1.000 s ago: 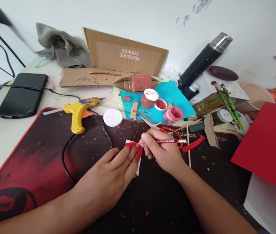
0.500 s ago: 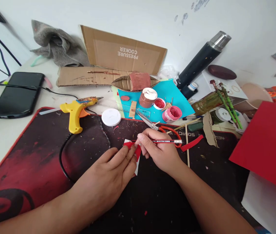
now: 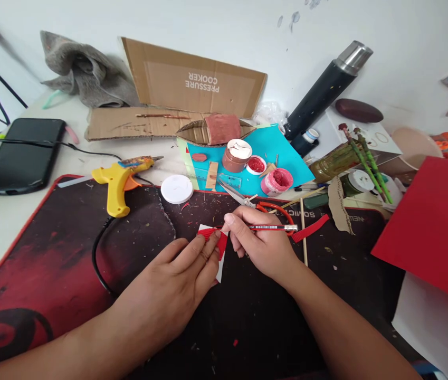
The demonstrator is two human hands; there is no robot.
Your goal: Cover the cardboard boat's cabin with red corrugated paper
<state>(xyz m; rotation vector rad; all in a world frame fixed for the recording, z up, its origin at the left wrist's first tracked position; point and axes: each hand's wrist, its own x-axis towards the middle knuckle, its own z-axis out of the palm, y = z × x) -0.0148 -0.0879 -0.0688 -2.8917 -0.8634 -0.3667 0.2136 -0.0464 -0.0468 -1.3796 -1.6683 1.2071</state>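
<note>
My left hand (image 3: pixel 184 269) lies with outstretched fingers on a small red ribbed piece of paper (image 3: pixel 222 244), pressing it onto a piece of white paper (image 3: pixel 219 274). Much of both pieces is hidden under the fingers. In my right hand (image 3: pixel 261 240) a pencil (image 3: pixel 273 227) with a dark, red-striped barrel is pinched, its eraser end pointing right. Its tip is at the upper edge of the red piece, partly covered by my fingers. Just behind my right hand lie scissors (image 3: pixel 277 207) with orange handles. A red ribbed strip (image 3: pixel 313 228) crosses a thin wooden stick (image 3: pixel 303 237) to the right.
A yellow glue gun (image 3: pixel 116 184) with its cord rests at the left, near a phone (image 3: pixel 24 153). Paint jars (image 3: pixel 276 182) stand on blue paper (image 3: pixel 287 148) at the back, before a cardboard sheet (image 3: pixel 192 79). Red paper (image 3: pixel 429 227) lies at the right.
The view has shifted slightly. My right hand and the pencil have moved a little to the right relative to the red piece; my left hand stays on it.
</note>
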